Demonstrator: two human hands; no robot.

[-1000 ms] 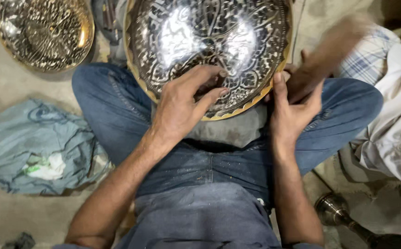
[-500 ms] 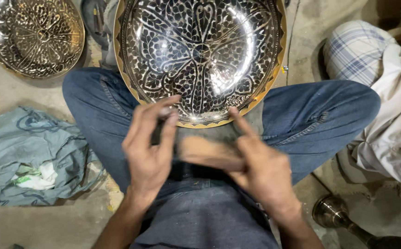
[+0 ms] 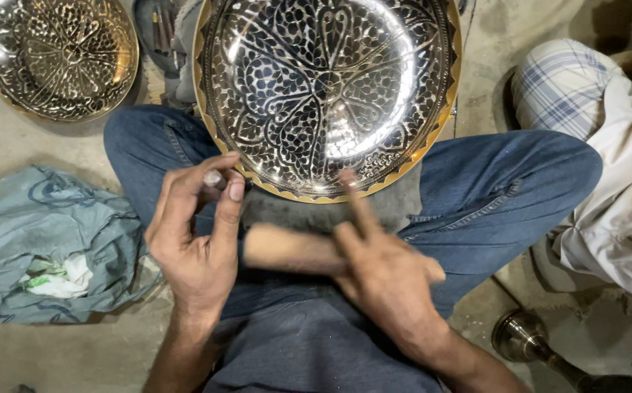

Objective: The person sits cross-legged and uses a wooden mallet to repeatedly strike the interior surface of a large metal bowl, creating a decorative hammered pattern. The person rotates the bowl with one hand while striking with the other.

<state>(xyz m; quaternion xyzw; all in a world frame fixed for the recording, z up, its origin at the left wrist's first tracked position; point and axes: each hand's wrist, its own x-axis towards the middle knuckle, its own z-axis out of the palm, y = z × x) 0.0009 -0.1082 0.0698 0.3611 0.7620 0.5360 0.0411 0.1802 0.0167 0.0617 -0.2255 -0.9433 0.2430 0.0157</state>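
A large round engraved metal tray (image 3: 327, 94) with a brass scalloped rim rests across my knees, its floral pattern shining. Just below its near edge, my left hand (image 3: 196, 233) pinches a small metal punch (image 3: 215, 179) between thumb and fingers. My right hand (image 3: 385, 273) grips a wooden handle (image 3: 287, 249), blurred by motion, lying crosswise over my lap; its forefinger points up toward the tray rim. A grey cloth (image 3: 287, 207) lies under the tray's edge.
A second engraved tray (image 3: 54, 58) lies on the floor at upper left. A crumpled grey-blue plastic bag (image 3: 47, 244) sits at left. Checked and white cloth (image 3: 600, 145) is piled at right. A metal stemmed object (image 3: 523, 338) stands at lower right.
Both hands left the tray rim and drew back over my lap. The left now pinches the small punch; the right has taken up the wooden handle. The view shifted slightly.
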